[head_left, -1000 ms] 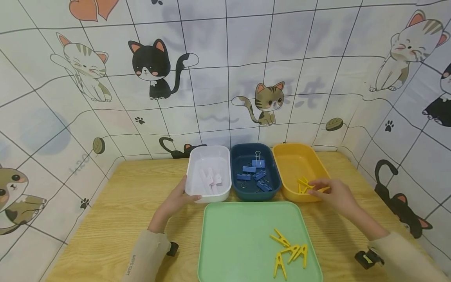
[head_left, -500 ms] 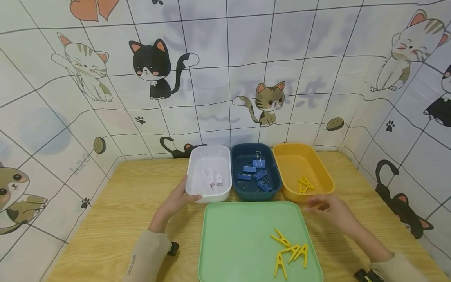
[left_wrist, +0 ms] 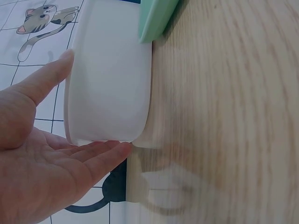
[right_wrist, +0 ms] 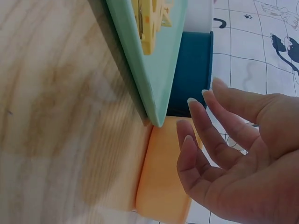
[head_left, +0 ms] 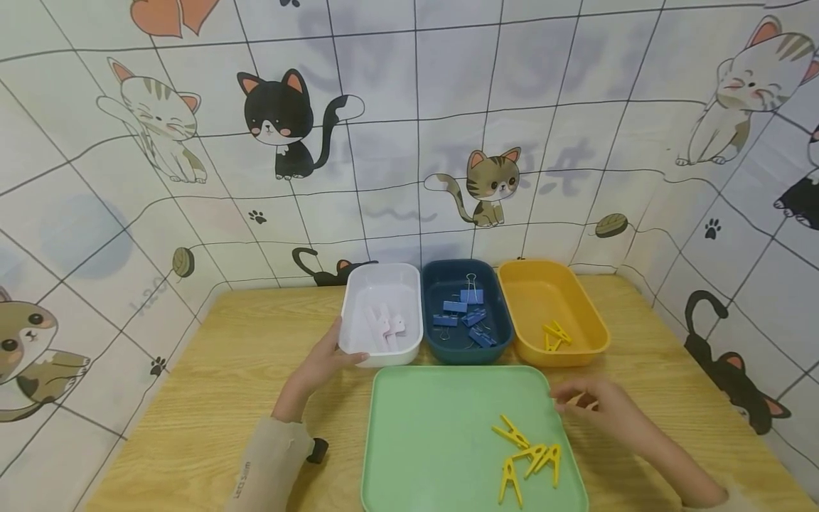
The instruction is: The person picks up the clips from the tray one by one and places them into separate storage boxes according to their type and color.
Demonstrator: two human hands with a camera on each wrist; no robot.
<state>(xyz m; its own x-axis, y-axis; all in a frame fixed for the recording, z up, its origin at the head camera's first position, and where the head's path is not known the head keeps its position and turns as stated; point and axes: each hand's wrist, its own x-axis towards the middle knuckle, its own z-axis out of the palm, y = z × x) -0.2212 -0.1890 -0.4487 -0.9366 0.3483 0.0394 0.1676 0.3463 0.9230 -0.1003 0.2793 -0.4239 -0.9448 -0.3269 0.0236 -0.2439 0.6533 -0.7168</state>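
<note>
My left hand [head_left: 323,359] rests against the near left corner of a white bin [head_left: 412,313], thumb at its front and fairly straight fingers along its side. My right hand [head_left: 595,409] is in the air by the right edge of a green tray [head_left: 422,434], fingers loosely bent and nothing between them. Several yellow clothespins [head_left: 510,483] lie on the tray's right part. Beyond this hand is a yellow bin [head_left: 589,323], where a few yellow clothespins [head_left: 557,332] lie near the front.
Between the white and yellow bins stands a dark blue bin [head_left: 438,277] with several blue binder clips [head_left: 473,316]. Pale pink-and-white clips [head_left: 387,327] lie in the white bin. The wooden table [head_left: 256,320] meets a cat-patterned wall covering [head_left: 384,156] behind the bins.
My right hand has drawn back from the clothespins in the yellow bin, toward me, to the tray's right edge. My left hand has stayed at the white bin.
</note>
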